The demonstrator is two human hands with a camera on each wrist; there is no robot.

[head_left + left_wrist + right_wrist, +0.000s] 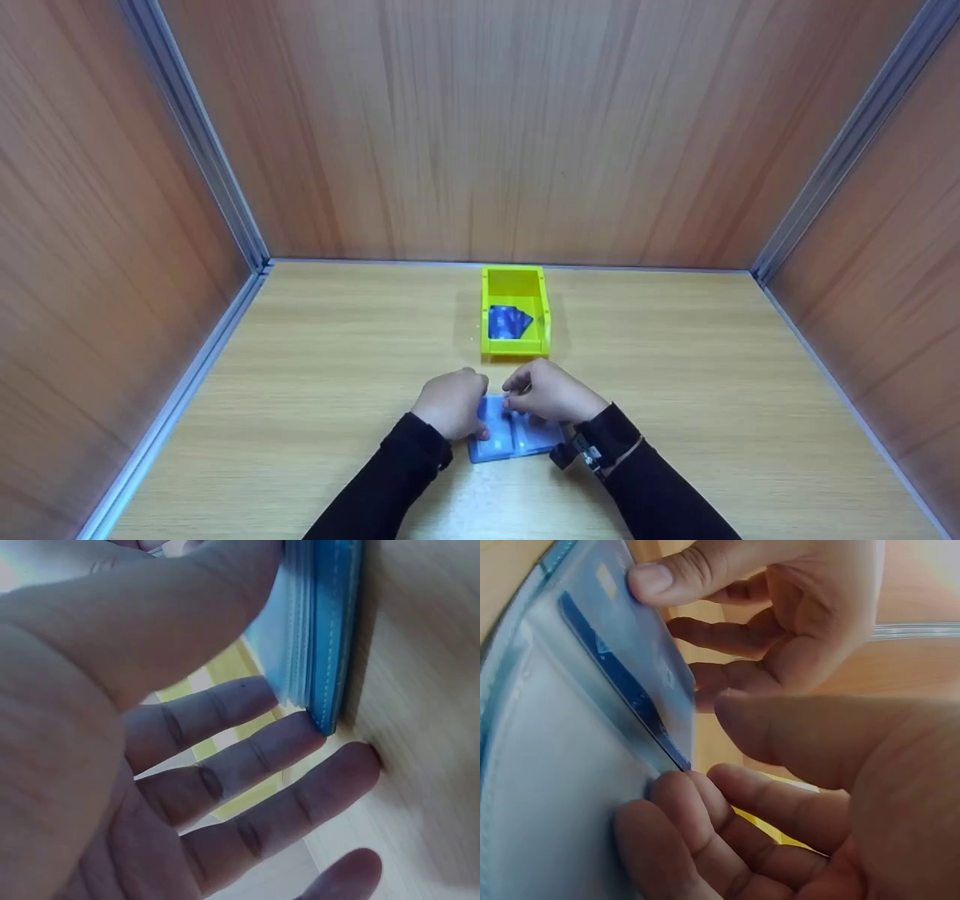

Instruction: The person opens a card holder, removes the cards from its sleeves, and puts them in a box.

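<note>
Head view: both hands meet over a blue card holder [517, 439] lying open on the table [712, 390], just in front of a yellow bin [515, 311] that has blue cards [508, 322] in it.

Risk, as I judge it — the card [626, 686] sits only part-way in its clear sleeve; if the pocket mouth closes or the holder slides, the card could buckle or slip out.

Right hand [551, 391]: fingers [697, 840] curled under the card's lower edge, thumb above — lightly clamped on it. Left hand [452, 401]: thumb presses the sleeve's top, fingers [225, 765] spread loosely apart beside the holder's stacked edge [319, 630], fingertips near the wood.
</note>
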